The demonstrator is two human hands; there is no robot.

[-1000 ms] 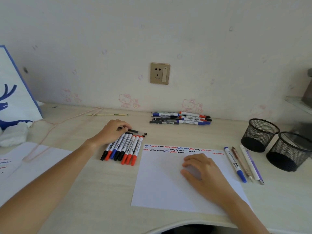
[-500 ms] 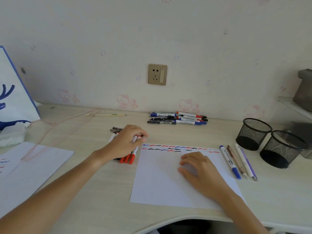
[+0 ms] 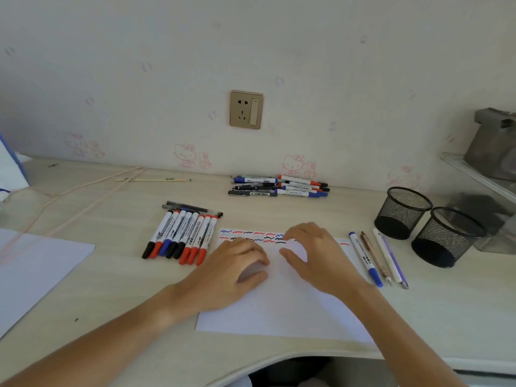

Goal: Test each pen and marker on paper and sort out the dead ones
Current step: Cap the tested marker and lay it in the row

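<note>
A white test sheet lies at the front of the desk, with red, blue and black squiggles along its top edge. My left hand rests on its left part, fingers loosely curved, holding nothing. My right hand rests on the sheet beside it, also holding nothing. A row of capped markers with red, blue and black caps lies left of the sheet, with dark pens behind it. A second pile of pens and markers lies by the wall. Several pens lie right of the sheet.
Two black mesh cups stand at the right. Another white sheet lies at the left. A pink cord and a thin stick lie at the back left. A shelf juts in at the far right.
My left hand has left the marker row and moved right onto the test sheet. My right hand has stayed on the sheet. The camera view has shifted slightly.
</note>
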